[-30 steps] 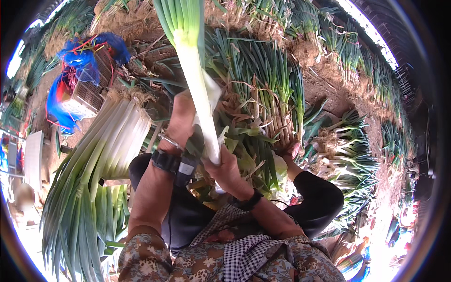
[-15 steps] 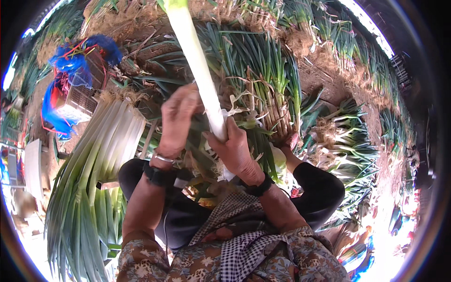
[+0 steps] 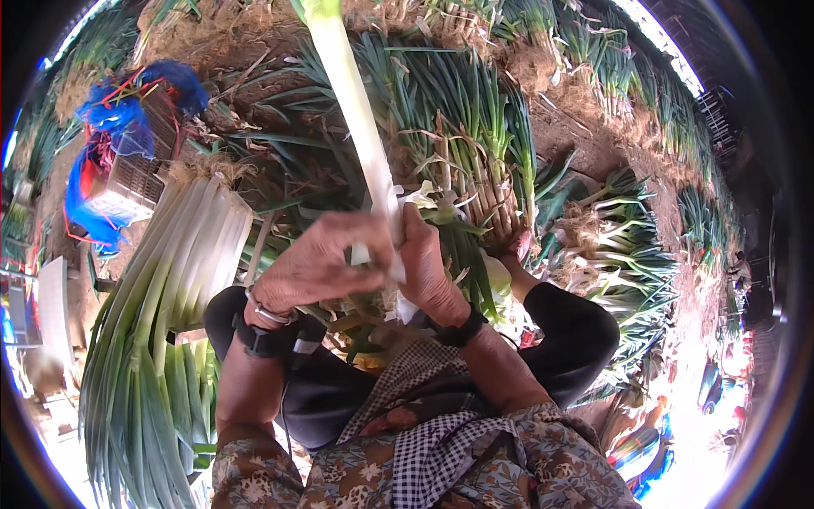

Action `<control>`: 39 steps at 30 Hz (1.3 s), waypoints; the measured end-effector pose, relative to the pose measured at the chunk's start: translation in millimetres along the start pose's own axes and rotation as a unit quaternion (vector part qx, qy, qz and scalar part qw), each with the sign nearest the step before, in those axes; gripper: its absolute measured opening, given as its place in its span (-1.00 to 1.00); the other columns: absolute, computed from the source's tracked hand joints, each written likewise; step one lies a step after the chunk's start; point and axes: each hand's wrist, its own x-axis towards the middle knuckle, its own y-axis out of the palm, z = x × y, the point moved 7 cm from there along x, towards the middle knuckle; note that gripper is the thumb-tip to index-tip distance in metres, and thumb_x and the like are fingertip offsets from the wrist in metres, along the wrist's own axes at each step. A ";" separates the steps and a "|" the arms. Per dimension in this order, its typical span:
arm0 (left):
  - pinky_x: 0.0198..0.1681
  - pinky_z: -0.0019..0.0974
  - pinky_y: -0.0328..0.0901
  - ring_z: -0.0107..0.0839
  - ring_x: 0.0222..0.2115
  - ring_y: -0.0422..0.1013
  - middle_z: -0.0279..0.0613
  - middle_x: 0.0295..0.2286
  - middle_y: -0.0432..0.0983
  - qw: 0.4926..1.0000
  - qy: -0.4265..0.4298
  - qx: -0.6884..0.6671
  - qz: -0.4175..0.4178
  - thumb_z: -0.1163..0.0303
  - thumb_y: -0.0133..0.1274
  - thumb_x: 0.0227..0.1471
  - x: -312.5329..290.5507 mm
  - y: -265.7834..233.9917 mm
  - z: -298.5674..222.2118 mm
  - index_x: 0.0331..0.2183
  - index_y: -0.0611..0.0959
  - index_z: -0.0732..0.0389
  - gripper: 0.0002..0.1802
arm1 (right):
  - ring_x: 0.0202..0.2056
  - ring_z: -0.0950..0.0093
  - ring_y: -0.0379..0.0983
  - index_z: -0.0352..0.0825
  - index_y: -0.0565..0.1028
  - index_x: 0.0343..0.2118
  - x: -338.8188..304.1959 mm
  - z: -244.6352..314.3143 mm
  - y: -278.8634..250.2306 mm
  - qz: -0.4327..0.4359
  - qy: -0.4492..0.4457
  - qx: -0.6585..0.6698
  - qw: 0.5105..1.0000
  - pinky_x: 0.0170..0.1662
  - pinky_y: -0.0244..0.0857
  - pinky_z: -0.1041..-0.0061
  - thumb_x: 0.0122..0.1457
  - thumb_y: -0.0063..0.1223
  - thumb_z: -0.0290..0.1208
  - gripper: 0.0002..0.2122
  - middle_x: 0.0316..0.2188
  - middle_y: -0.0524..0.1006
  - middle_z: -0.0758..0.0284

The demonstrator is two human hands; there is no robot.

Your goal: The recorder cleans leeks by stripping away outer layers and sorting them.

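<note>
A thick leek [image 3: 352, 93] slants up from my hands, its green part at the top edge of the view and its white end low between them. My right hand [image 3: 422, 265] is closed round that white lower end, thumb up along the stalk. From the left, my left hand [image 3: 326, 259] reaches against the same end with fingers and thumb curled into a ring. Motion blurs its fingertips, and whatever they pinch is too smeared to make out. Pale loose leaf pieces [image 3: 420, 199] show beside my right thumb.
Stacked leeks [image 3: 182, 254] lie at my left, roots away from me. A crate [image 3: 140, 182] with blue netting [image 3: 127, 114] stands beyond. Upright leeks [image 3: 483, 127] stand ahead, and more leeks [image 3: 623, 263] lie at right. My bent knees flank the work; a bare foot [image 3: 517, 246] is near the upright leeks.
My left hand has swung down and inward from beside the upper stalk to its lower end. My right hand stays round the leek, which has shifted little.
</note>
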 end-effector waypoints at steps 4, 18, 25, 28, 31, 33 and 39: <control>-0.36 -0.40 0.33 -0.53 -0.49 0.43 -0.34 -0.50 0.50 0.994 -0.070 -0.080 -0.010 0.41 0.19 0.01 -9.7 -18.0 17.8 -0.42 0.63 0.26 -0.88 | -0.50 0.15 0.54 -0.47 0.30 -0.27 -6.0 10.4 -2.7 0.018 -0.006 -0.083 0.996 -0.43 0.37 0.33 0.00 0.25 -0.44 -0.64 -0.56 0.50 0.04; -0.70 -0.52 -0.02 -0.64 -0.72 0.03 -0.42 -0.61 0.15 0.865 0.000 -0.323 -0.385 -0.16 -0.08 0.15 -15.1 -87.4 32.5 -0.04 0.39 0.30 -0.32 | -0.36 0.20 0.47 -0.39 0.45 -0.28 -18.9 60.8 28.1 0.054 -0.220 -0.119 0.967 -0.33 0.37 0.31 0.04 0.19 -0.47 -0.79 -0.41 0.47 0.21; -0.69 -0.48 0.03 -0.58 -0.71 0.06 -0.39 -0.61 0.15 0.862 0.011 -0.325 -0.388 -0.12 -0.06 0.17 -22.9 -81.8 32.1 -0.05 0.40 0.28 -0.38 | -0.49 0.26 0.47 -0.41 0.48 -0.31 -22.3 70.4 30.6 0.057 -0.251 -0.171 0.951 -0.43 0.35 0.34 -0.08 0.19 -0.58 -0.78 -0.53 0.47 0.24; -0.69 -0.47 0.04 -0.57 -0.70 0.07 -0.39 -0.61 0.15 0.864 0.001 -0.307 -0.398 -0.12 -0.06 0.17 -22.7 -80.2 34.3 -0.06 0.40 0.27 -0.38 | -0.45 0.27 0.48 -0.35 0.46 -0.38 -21.5 63.0 32.0 0.057 -0.236 -0.174 0.954 -0.41 0.37 0.33 -0.10 0.19 -0.50 -0.81 -0.54 0.45 0.28; -0.65 -0.47 0.05 -0.57 -0.69 0.07 -0.39 -0.62 0.13 0.862 -0.020 -0.289 -0.416 -0.13 -0.06 0.16 -23.9 -77.9 35.4 -0.07 0.40 0.26 -0.38 | -0.46 0.23 0.47 -0.35 0.47 -0.43 -19.9 52.8 33.7 0.053 -0.193 -0.157 0.967 -0.41 0.37 0.33 -0.12 0.19 -0.53 -0.84 -0.55 0.46 0.27; -0.64 -0.47 0.03 -0.57 -0.69 0.04 -0.40 -0.63 0.12 0.865 -0.012 -0.293 -0.406 -0.14 -0.06 0.15 -22.3 -75.7 36.6 -0.08 0.42 0.26 -0.38 | -0.49 0.29 0.48 -0.37 0.47 -0.45 -16.6 41.1 35.0 0.048 -0.180 -0.149 0.971 -0.42 0.36 0.36 -0.11 0.18 -0.54 -0.86 -0.55 0.47 0.26; -0.63 -0.47 -0.05 -0.57 -0.69 0.00 -0.43 -0.69 0.09 0.863 0.021 -0.381 -0.329 -0.26 -0.09 0.11 -17.9 -74.0 37.4 -0.17 0.49 0.23 -0.33 | -0.54 0.63 0.40 -0.36 0.54 -0.42 -16.6 -44.8 43.3 0.135 0.179 0.200 0.954 -0.45 0.28 0.56 0.09 0.12 -0.46 -0.92 -0.55 0.50 0.40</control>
